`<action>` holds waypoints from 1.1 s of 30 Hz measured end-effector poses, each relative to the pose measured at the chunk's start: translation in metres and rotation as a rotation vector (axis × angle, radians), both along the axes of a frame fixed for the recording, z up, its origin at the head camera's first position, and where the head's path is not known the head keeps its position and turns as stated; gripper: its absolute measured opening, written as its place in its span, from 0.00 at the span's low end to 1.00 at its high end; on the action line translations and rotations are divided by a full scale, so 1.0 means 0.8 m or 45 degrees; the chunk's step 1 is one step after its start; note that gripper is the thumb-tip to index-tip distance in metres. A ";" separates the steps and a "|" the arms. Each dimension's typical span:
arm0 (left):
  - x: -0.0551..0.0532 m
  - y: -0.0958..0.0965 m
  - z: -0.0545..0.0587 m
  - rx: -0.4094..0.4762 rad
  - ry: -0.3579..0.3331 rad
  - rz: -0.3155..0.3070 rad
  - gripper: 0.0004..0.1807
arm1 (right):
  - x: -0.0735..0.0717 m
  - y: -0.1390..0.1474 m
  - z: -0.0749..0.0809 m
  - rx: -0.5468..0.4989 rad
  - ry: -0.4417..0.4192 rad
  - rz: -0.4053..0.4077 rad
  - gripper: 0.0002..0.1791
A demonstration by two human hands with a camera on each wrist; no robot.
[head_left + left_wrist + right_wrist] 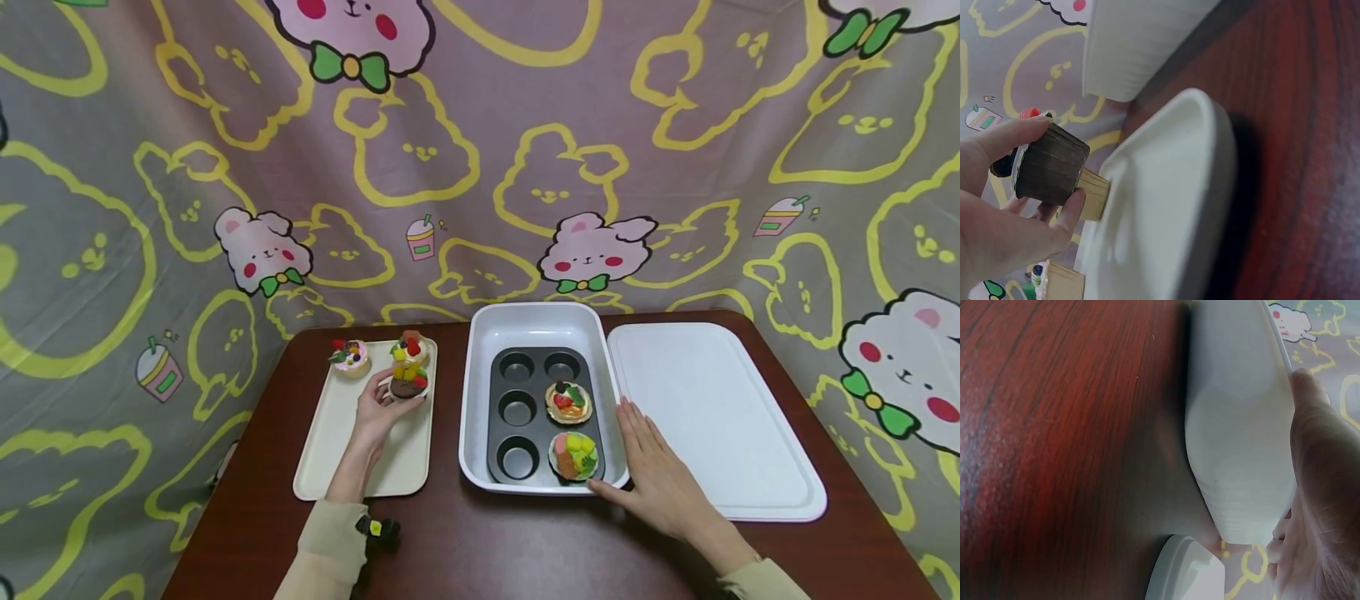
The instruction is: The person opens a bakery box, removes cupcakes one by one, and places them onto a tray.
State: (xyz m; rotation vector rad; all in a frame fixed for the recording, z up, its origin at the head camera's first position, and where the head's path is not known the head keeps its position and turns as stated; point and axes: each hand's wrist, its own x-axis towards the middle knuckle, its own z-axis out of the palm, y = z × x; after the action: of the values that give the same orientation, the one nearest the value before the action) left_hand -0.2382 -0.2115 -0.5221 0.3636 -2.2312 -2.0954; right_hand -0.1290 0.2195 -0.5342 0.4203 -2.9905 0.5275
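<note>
My left hand (380, 410) grips a chocolate cupcake (407, 387) with fruit on top, holding it above the cream tray (330, 450). In the left wrist view, thumb and fingers curl round its dark pleated cup (1052, 164). Behind it on that tray stand a fruit-topped cupcake (412, 348) and a pink-frosted one (350, 358). My right hand (660, 475) rests with straight fingers along the right side of the white bin (480, 467), thumb at its near rim. Inside the bin lies a dark muffin pan (498, 425), with a fruit tart (568, 403) and a fruit-topped cupcake (573, 456) in its right column.
A white lid (712, 417) lies flat on the brown table (525, 550), right of the bin. At the back and sides hangs a patterned curtain (480, 167). The bin's wall stands well above the tray's low rim.
</note>
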 end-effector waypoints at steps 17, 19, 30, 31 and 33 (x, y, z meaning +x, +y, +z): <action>-0.009 -0.005 -0.033 -0.160 0.071 0.154 0.40 | 0.000 0.000 0.001 -0.020 -0.023 -0.006 0.70; -0.009 -0.004 -0.035 -0.173 0.078 0.165 0.40 | 0.000 0.000 0.000 -0.020 -0.023 -0.005 0.70; -0.004 -0.002 -0.036 -0.291 0.059 0.148 0.39 | -0.001 0.001 -0.003 -0.005 -0.006 0.000 0.70; -0.003 -0.002 -0.036 -0.338 0.064 0.140 0.38 | -0.001 0.001 -0.003 -0.007 -0.004 0.001 0.70; -0.001 -0.004 -0.039 -0.465 0.084 0.115 0.38 | 0.000 0.001 -0.002 -0.013 0.004 0.005 0.70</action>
State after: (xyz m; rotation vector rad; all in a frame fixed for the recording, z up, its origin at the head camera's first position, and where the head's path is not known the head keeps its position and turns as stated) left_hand -0.2394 -0.2149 -0.5531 0.3551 -2.4393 -1.5874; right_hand -0.1293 0.2206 -0.5361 0.4263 -2.9832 0.5419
